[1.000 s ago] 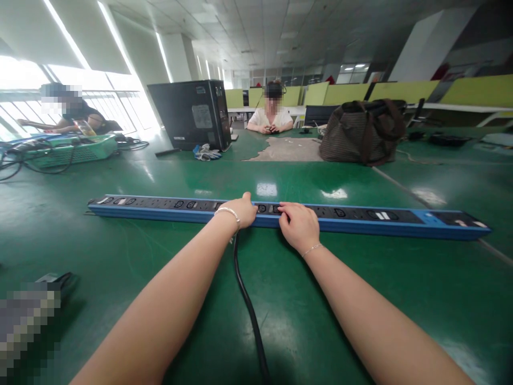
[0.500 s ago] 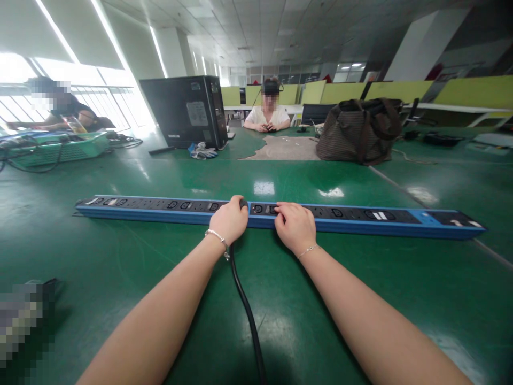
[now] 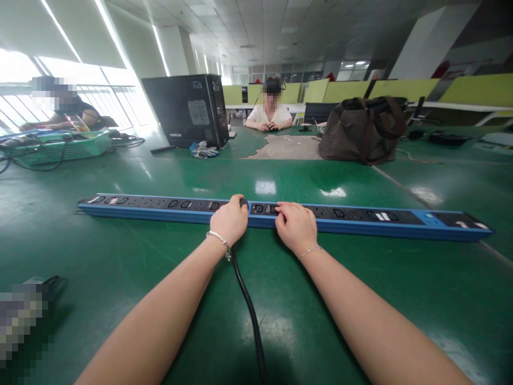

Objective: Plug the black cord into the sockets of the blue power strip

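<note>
A long blue power strip (image 3: 180, 214) with a black face and several sockets lies crosswise on the green table. At its middle, my left hand (image 3: 230, 218) is closed around a black plug (image 3: 243, 202), mostly hidden by the fingers and held at the strip's face. From beneath that hand a thick black cable (image 3: 249, 302) runs toward me and out of view. Just to the right, my right hand (image 3: 297, 225) grips the power strip, fingers curled over its top and near side. A short stretch of sockets shows between the two hands.
Beyond the strip stand a black computer case (image 3: 184, 112), gloves (image 3: 204, 150) and a brown bag (image 3: 360, 131). A green basket (image 3: 60, 149) with cables is at far left. One person (image 3: 269, 115) sits opposite, another (image 3: 60, 107) at left. A blurred-out object (image 3: 24, 315) lies near left.
The view has shifted very slightly. Both hands keep the same hold on the plug and the power strip.
</note>
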The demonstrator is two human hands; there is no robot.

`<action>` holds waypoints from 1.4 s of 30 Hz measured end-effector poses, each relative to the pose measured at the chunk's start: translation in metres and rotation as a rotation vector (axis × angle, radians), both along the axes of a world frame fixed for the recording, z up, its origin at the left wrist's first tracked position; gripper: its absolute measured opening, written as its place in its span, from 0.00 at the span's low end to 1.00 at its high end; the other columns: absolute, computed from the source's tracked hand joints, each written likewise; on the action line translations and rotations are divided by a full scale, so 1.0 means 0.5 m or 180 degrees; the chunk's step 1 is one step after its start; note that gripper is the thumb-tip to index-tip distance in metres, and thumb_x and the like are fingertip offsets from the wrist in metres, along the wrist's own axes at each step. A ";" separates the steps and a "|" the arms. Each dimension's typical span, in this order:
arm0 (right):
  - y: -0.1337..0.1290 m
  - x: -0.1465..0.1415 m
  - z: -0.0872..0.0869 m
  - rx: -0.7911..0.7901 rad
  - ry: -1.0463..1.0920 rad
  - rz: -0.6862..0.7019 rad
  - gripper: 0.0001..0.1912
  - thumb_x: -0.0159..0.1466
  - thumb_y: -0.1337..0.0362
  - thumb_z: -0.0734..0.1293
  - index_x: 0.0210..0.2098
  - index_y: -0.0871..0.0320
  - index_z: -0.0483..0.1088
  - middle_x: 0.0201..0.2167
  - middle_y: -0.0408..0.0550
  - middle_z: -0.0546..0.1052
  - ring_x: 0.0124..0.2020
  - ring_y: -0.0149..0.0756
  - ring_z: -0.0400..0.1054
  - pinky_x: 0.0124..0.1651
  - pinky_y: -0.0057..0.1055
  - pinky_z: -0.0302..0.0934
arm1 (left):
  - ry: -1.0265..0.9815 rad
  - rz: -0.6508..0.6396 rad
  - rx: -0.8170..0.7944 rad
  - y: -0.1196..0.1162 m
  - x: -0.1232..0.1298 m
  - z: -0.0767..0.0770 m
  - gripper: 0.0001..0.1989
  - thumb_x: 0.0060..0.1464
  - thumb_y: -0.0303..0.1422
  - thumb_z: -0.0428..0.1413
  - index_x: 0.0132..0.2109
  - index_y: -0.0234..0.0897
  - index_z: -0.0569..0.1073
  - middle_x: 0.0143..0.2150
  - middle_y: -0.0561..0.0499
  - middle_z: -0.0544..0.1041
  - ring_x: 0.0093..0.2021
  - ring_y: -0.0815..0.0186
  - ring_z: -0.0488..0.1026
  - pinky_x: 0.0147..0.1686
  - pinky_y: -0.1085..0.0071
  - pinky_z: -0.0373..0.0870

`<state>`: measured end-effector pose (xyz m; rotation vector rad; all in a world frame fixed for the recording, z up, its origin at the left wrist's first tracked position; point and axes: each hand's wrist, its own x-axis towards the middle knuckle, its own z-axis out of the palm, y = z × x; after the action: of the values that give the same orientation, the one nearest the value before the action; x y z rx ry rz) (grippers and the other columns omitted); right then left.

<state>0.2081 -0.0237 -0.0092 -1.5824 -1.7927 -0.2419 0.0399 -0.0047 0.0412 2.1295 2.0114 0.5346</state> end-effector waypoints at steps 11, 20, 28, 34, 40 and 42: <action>0.000 0.000 0.001 -0.0020 0.0036 0.0008 0.12 0.58 0.69 0.58 0.34 0.56 0.73 0.43 0.46 0.77 0.47 0.38 0.67 0.48 0.37 0.54 | 0.0400 -0.0089 0.0231 -0.022 0.010 0.010 0.21 0.60 0.39 0.37 0.54 0.39 0.64 0.38 0.41 0.78 0.38 0.52 0.76 0.38 0.58 0.67; -0.001 -0.002 -0.001 0.0037 0.0085 0.0003 0.12 0.58 0.69 0.59 0.34 0.55 0.73 0.43 0.45 0.77 0.47 0.38 0.67 0.47 0.37 0.54 | -0.0280 0.0394 0.1299 -0.033 -0.084 0.163 0.18 0.56 0.38 0.42 0.50 0.42 0.69 0.44 0.47 0.76 0.45 0.58 0.72 0.44 0.65 0.66; 0.001 0.001 -0.001 0.0030 0.0067 -0.0018 0.12 0.58 0.69 0.59 0.34 0.55 0.73 0.43 0.44 0.77 0.47 0.38 0.68 0.48 0.37 0.54 | 0.0117 0.0559 0.0099 0.043 -0.221 0.119 0.17 0.50 0.40 0.47 0.44 0.42 0.73 0.37 0.47 0.77 0.39 0.57 0.73 0.40 0.65 0.67; 0.001 0.002 0.000 0.0024 0.0029 -0.0018 0.12 0.58 0.69 0.59 0.34 0.55 0.73 0.43 0.44 0.77 0.46 0.38 0.68 0.47 0.37 0.55 | 0.0443 0.0456 -0.0057 0.067 -0.230 0.080 0.19 0.51 0.41 0.45 0.47 0.42 0.71 0.42 0.46 0.77 0.43 0.57 0.73 0.42 0.65 0.67; 0.002 0.004 -0.001 0.0022 0.0028 0.0006 0.12 0.58 0.69 0.58 0.34 0.55 0.73 0.43 0.44 0.77 0.46 0.38 0.68 0.47 0.37 0.55 | 0.0615 0.0424 -0.0167 0.080 -0.235 0.057 0.18 0.52 0.39 0.44 0.48 0.43 0.70 0.43 0.46 0.77 0.43 0.56 0.73 0.41 0.65 0.67; 0.002 0.004 -0.002 0.0013 0.0018 0.0011 0.12 0.58 0.69 0.58 0.34 0.55 0.73 0.43 0.44 0.77 0.47 0.38 0.68 0.47 0.37 0.55 | 0.0642 0.0416 -0.0166 0.083 -0.237 0.053 0.18 0.52 0.39 0.44 0.48 0.43 0.70 0.43 0.46 0.78 0.43 0.56 0.73 0.41 0.65 0.67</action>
<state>0.2100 -0.0226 -0.0101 -1.5756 -1.7894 -0.2393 -0.0787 0.0368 0.0676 2.1072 2.2562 0.2907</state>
